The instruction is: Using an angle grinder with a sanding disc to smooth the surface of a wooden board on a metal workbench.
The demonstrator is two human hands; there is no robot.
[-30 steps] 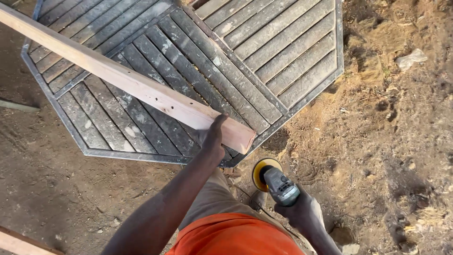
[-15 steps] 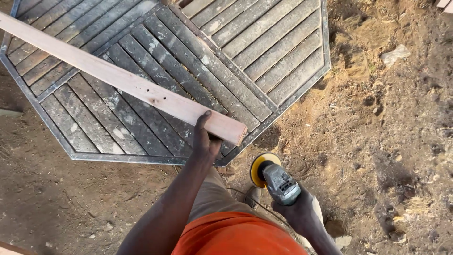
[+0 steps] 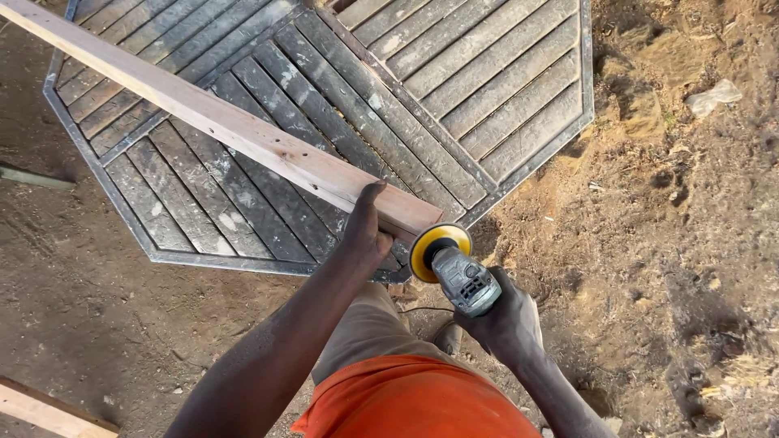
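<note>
A long pale wooden plank (image 3: 219, 126) runs from the top left down to the middle, lying over a grey slatted octagonal panel (image 3: 243, 219). My left hand (image 3: 367, 231) grips the plank near its lower end. My right hand (image 3: 505, 320) holds a grey angle grinder (image 3: 464, 280) with a yellow sanding disc (image 3: 438, 247). The disc sits just beside the plank's cut end, close to my left hand; whether it touches the wood I cannot tell.
Bare dirt ground surrounds the panel, with rough clods and dry debris on the right. Another wooden piece (image 3: 49, 410) lies at the bottom left and a thin strip (image 3: 32, 177) at the left edge. My shoe (image 3: 448, 337) is below the grinder.
The grinder has risen toward the plank's end, and its disc now sits right beside it. My left hand keeps its grip near the end.
</note>
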